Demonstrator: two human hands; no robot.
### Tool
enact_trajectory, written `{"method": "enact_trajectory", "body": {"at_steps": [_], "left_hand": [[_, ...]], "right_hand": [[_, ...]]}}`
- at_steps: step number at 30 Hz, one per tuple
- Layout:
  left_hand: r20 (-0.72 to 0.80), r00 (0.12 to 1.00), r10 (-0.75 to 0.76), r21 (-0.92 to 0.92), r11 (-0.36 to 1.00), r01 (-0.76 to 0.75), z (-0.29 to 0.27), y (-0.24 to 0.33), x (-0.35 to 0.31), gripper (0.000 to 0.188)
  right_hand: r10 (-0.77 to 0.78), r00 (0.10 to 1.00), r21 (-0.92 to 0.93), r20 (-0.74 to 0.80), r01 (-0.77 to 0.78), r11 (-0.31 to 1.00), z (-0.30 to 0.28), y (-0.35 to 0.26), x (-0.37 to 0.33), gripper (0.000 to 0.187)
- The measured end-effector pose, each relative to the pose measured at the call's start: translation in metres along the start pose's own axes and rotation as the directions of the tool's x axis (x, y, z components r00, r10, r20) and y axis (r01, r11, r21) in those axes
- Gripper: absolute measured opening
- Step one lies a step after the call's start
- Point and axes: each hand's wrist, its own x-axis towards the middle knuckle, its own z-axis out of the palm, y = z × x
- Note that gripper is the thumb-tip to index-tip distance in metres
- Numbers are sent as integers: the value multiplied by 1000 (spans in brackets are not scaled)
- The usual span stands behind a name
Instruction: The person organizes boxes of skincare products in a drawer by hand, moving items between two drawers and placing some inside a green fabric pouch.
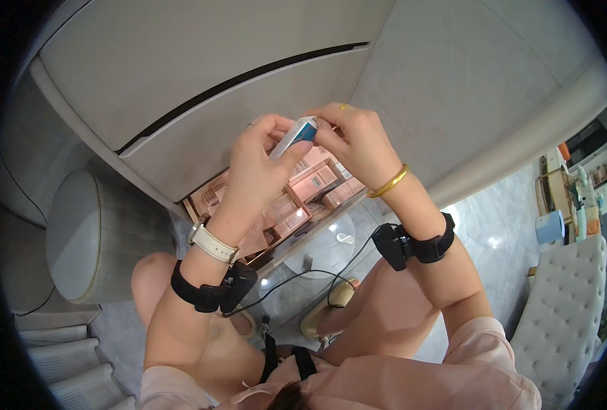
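Observation:
A small white and blue carton (295, 139) is held up over a drawer. My left hand (268, 154) grips its body between thumb and fingers. At the carton's upper right end, the thumb and fingertips of my right hand (350, 137) are pinched together; they touch that end, and whether they hold a flap is too small to tell. Below both hands lies the pulled-out drawer (269, 258), filled with several pink boxes (313, 183). My left forearm partly hides its contents.
The pale cabinet front (201, 55) with a dark handle groove rises beyond my hands. A round grey stool (75, 236) stands at left, a tufted white bench (559, 314) at right. A black cable (297, 272) hangs between the black bands on my forearms.

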Motion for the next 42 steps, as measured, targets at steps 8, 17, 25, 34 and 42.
{"method": "enact_trajectory", "body": {"at_steps": [8, 17, 25, 34, 42], "left_hand": [[-104, 991, 89, -175, 979, -106, 8, 5, 2, 23], [-160, 927, 341, -163, 917, -365, 3, 2, -1, 27], [-265, 884, 384, 19, 919, -394, 9, 7, 5, 24], [-307, 848, 432, 77, 900, -430, 13, 12, 5, 27], [-380, 834, 400, 130, 916, -380, 4, 16, 5, 28]], "right_hand": [[326, 940, 546, 101, -326, 772, -1, 4, 8, 22], [173, 909, 921, 379, -389, 26, 1, -8, 2, 20], [-125, 955, 104, -269, 158, 982, -16, -15, 6, 28], [-382, 866, -259, -322, 307, 916, -24, -16, 10, 22], [-424, 867, -269, -263, 356, 895, -23, -22, 12, 16]]}}
